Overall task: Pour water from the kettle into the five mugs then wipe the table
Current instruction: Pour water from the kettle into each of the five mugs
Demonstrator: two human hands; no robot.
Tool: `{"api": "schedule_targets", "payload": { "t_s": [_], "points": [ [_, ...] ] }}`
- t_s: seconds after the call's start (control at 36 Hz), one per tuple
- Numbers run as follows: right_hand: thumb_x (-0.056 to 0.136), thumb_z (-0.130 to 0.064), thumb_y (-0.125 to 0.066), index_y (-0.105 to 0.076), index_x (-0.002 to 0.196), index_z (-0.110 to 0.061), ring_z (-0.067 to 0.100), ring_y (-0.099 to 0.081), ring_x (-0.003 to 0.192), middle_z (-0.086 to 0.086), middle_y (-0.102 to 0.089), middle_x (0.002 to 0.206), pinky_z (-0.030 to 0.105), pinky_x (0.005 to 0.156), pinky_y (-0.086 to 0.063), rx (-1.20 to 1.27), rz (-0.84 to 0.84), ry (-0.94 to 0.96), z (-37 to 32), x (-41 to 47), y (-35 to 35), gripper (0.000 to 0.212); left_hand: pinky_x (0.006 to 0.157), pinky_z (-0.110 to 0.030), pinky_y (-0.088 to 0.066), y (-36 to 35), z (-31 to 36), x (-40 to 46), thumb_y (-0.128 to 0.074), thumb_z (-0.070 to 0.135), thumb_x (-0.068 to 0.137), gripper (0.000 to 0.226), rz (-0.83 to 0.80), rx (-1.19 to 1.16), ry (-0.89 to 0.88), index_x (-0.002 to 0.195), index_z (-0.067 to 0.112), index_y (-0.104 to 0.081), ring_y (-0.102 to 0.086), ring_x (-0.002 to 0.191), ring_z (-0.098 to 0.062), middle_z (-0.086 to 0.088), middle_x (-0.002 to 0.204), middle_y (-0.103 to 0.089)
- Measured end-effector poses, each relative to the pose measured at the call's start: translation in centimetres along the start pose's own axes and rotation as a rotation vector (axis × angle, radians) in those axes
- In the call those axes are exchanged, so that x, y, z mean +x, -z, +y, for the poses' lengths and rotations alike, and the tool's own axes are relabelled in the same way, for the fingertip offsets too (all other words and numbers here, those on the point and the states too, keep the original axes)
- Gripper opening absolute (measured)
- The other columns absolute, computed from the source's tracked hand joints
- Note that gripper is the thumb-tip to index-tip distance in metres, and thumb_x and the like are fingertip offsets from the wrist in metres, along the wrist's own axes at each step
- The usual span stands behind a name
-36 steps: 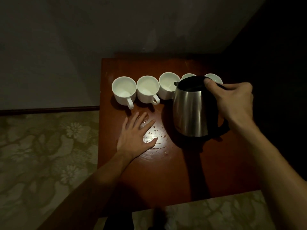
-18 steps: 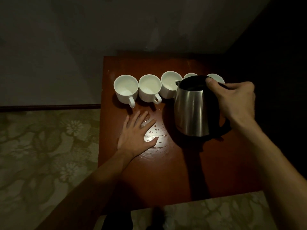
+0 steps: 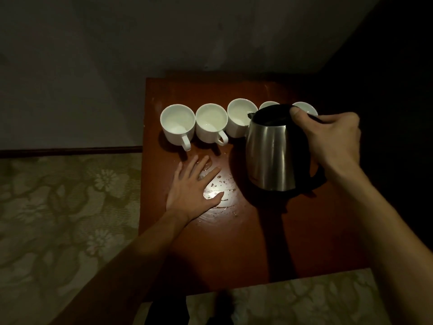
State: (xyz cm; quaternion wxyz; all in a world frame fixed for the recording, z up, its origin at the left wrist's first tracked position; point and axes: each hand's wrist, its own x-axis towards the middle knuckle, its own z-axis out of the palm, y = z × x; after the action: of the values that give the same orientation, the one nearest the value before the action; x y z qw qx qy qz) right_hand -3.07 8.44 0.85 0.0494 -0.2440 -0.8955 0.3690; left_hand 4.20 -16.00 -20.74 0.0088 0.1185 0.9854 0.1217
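In the head view, a reddish-brown table [image 3: 234,242] carries five white mugs [image 3: 211,123] in a row along its far edge, running from the far left corner toward the far right; the two rightmost are partly hidden behind the kettle [image 3: 271,151]. The steel kettle stands upright just in front of them, lid off, its spout beside the third mug. The right hand [image 3: 332,139] is wrapped around the kettle's dark handle, thumb on the rim. The left hand [image 3: 194,186] lies flat near the left edge, fingers spread, palm down on the wood, touching a patch of spilled water [image 3: 220,193] with scattered droplets.
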Motion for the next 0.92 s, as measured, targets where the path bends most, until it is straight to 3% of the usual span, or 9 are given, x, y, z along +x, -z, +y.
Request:
{"api": "schedule_targets", "payload": {
  "t_s": [0.06,0.14,0.28,0.36,0.58,0.64,0.81,0.86,0.92],
  "points": [
    [0.043,-0.107,-0.063,-0.078,0.12,-0.02,0.02,-0.078,0.098,0.0,-0.079,0.112,0.048,0.086,-0.067,0.005,0.008,0.003,0.19,0.25,-0.09,0.117,0.125,-0.053,0.002,-0.03,-0.01,-0.03,-0.034,0.079,0.091,0.075,0.008,-0.001,-0.001,0.159,0.047,-0.025,-0.003,0.159,-0.021,0.002,0.172,-0.012],
    [0.03,-0.116,-0.048,-0.075,0.121,-0.022,0.019,-0.078,0.097,-0.001,-0.078,0.113,0.047,0.084,-0.067,-0.012,0.012,0.005,0.74,0.74,-0.32,0.134,0.124,-0.052,0.004,0.01,-0.02,-0.03,-0.035,0.079,0.091,0.075,0.014,0.002,0.0,0.158,0.047,-0.026,-0.004,0.159,-0.021,0.002,0.172,-0.014],
    [0.048,-0.102,-0.067,-0.077,0.12,-0.021,0.021,-0.077,0.1,0.002,-0.078,0.115,0.049,0.088,-0.066,-0.026,0.006,-0.01,0.04,0.28,-0.14,0.109,0.125,-0.052,0.002,-0.18,-0.06,-0.04,-0.036,0.079,0.091,0.075,0.024,0.003,-0.004,0.158,0.047,-0.028,-0.005,0.159,-0.022,0.002,0.171,-0.015],
    [0.059,-0.092,-0.068,-0.079,0.119,-0.02,0.021,-0.078,0.1,0.002,-0.079,0.114,0.05,0.088,-0.066,-0.015,0.003,-0.012,-0.09,0.11,-0.23,0.094,0.124,-0.052,0.003,-0.25,-0.12,0.0,-0.038,0.079,0.091,0.075,0.035,0.001,-0.009,0.158,0.046,-0.029,-0.006,0.159,-0.022,0.001,0.171,-0.017],
    [0.032,-0.111,-0.058,-0.075,0.123,-0.019,0.023,-0.077,0.102,0.002,-0.078,0.118,0.05,0.086,-0.067,-0.014,0.028,-0.015,0.28,0.57,-0.32,0.131,0.125,-0.052,0.002,-0.13,-0.05,-0.07,-0.038,0.079,0.091,0.074,0.026,-0.008,-0.004,0.158,0.046,-0.031,-0.006,0.159,-0.022,0.002,0.171,-0.016],
    [0.031,-0.113,-0.058,-0.076,0.121,-0.019,0.024,-0.077,0.102,0.003,-0.078,0.118,0.05,0.087,-0.067,-0.028,0.025,-0.023,0.37,0.84,-0.33,0.131,0.125,-0.053,0.0,-0.11,-0.05,-0.04,-0.038,0.078,0.091,0.074,0.023,-0.011,-0.004,0.158,0.045,-0.031,-0.006,0.159,-0.022,0.001,0.171,-0.016],
    [0.051,-0.098,-0.062,-0.079,0.118,-0.018,0.023,-0.078,0.099,0.003,-0.079,0.113,0.049,0.087,-0.067,-0.026,0.01,-0.005,0.11,0.73,-0.39,0.106,0.125,-0.053,0.0,-0.18,-0.19,0.03,-0.036,0.079,0.092,0.075,0.022,-0.001,-0.005,0.158,0.046,-0.029,-0.005,0.159,-0.022,0.001,0.171,-0.015],
    [0.047,-0.102,-0.062,-0.079,0.118,-0.019,0.022,-0.078,0.098,0.002,-0.079,0.113,0.049,0.086,-0.067,-0.025,0.005,-0.003,0.09,0.65,-0.32,0.111,0.125,-0.054,-0.001,-0.17,-0.17,0.07,-0.037,0.079,0.092,0.075,0.023,-0.008,-0.004,0.158,0.046,-0.03,-0.006,0.159,-0.022,0.001,0.171,-0.016],
    [0.032,-0.114,-0.056,-0.077,0.12,-0.02,0.02,-0.078,0.098,0.001,-0.078,0.114,0.048,0.085,-0.067,-0.02,0.01,-0.005,0.26,0.81,-0.31,0.13,0.126,-0.054,-0.002,-0.16,-0.17,0.06,-0.038,0.079,0.092,0.075,0.018,-0.014,-0.005,0.158,0.046,-0.03,-0.005,0.159,-0.022,0.001,0.171,-0.016]
  ]
}}
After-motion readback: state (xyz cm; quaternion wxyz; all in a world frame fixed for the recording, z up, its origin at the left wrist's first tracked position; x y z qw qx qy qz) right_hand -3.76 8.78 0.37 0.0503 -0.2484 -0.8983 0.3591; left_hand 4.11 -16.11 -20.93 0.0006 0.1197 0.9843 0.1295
